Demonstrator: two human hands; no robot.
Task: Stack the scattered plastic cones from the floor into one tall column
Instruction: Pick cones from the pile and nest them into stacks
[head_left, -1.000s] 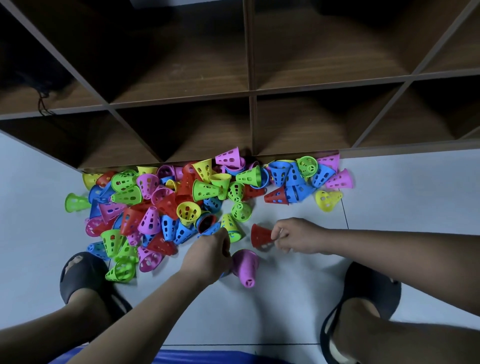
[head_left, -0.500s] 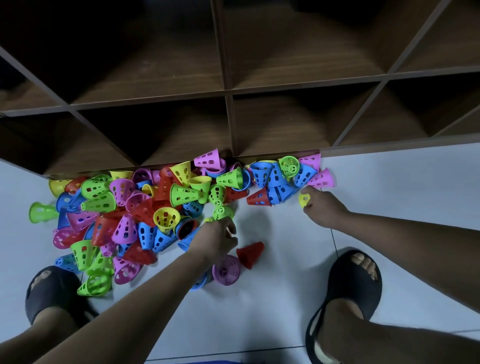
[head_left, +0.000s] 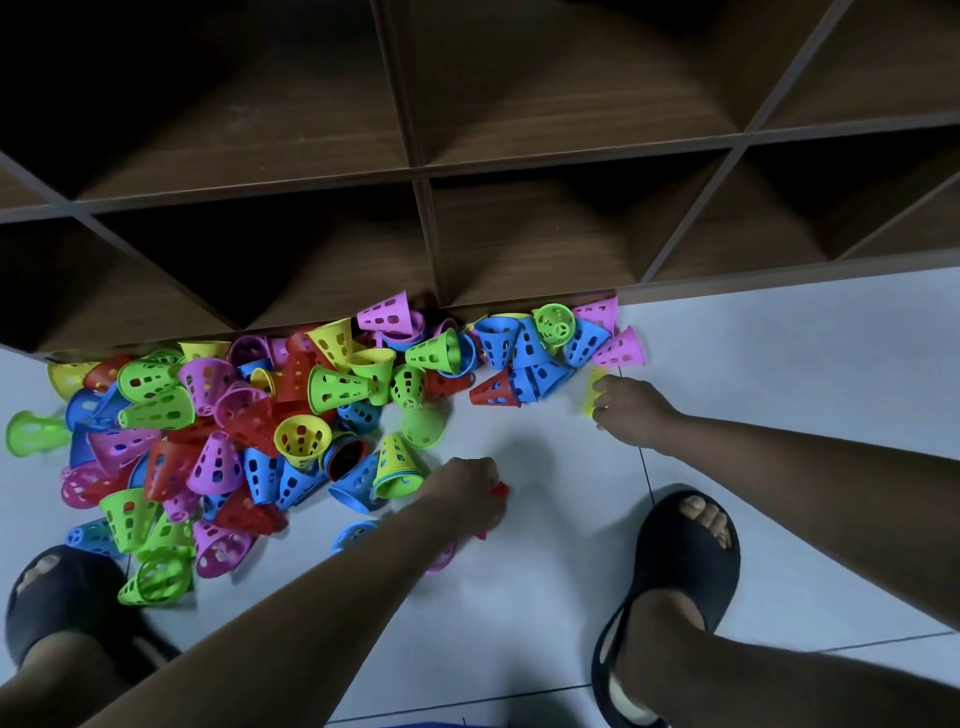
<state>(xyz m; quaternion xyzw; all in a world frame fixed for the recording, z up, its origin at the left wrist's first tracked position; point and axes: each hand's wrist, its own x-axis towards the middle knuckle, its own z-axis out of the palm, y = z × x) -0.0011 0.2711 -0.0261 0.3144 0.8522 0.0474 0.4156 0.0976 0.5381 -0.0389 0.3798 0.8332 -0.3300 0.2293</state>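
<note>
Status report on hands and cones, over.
Left hand grips red cone. Right hand holds yellow cone. Pile lies loose against shelf. Nothing blocking.

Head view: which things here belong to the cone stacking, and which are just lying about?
Part of the job:
- the cone pile on the floor
- the red cone, gripped by the left hand
- the yellow cone, held by the right hand

Not part of it:
- the wooden shelf unit
- the black slippers on the person's feet

Pale tiled floor (head_left: 779, 374) with a heap of coloured perforated cones (head_left: 218, 467) beside the wooden shelf unit (head_left: 519, 234)
</note>
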